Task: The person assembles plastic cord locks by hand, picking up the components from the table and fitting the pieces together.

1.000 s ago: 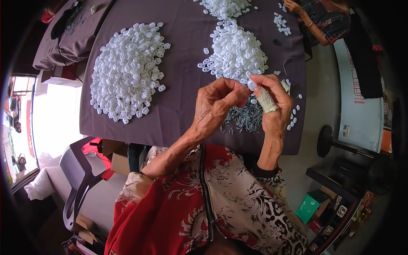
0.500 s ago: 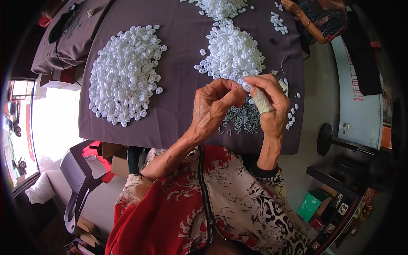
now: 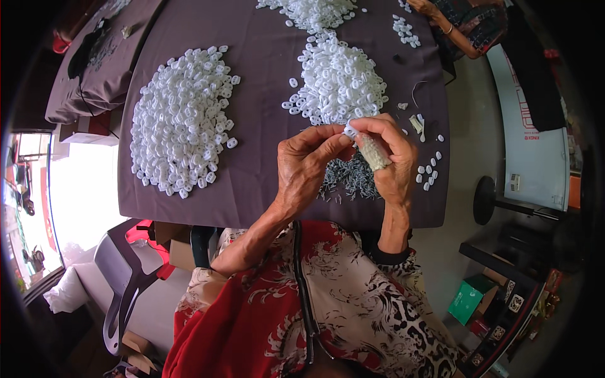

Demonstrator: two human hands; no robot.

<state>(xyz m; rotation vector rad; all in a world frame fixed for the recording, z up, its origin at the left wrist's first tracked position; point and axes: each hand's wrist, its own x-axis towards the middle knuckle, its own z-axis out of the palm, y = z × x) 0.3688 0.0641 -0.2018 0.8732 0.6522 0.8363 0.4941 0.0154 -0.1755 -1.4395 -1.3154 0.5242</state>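
My right hand [image 3: 396, 167] pinches a small white oval plastic piece [image 3: 350, 130] with holes in it between thumb and fingertips. A pale cloth-like wrap [image 3: 374, 153] covers the thumb of that hand. Close against the piece, my left hand [image 3: 302, 165] has its thumb and forefinger pressed together; whatever lies between them is too small to make out. Beneath the hands is a heap of small dark grey slender parts [image 3: 353, 179], partly hidden by them. Just beyond my fingertips rises a pile of the same white pieces [image 3: 340, 82].
A larger pile of white pieces [image 3: 183, 120] lies at the left of the brown-clothed table [image 3: 265, 57]. Several loose ones [image 3: 428, 170] sit near the right edge. Another person's hand [image 3: 428, 9] is at the far right. A grey chair [image 3: 120, 277] stands lower left.
Both hands have shifted slightly left in the picture, still together around the white piece. The whole view has moved a little; the piles look the same.
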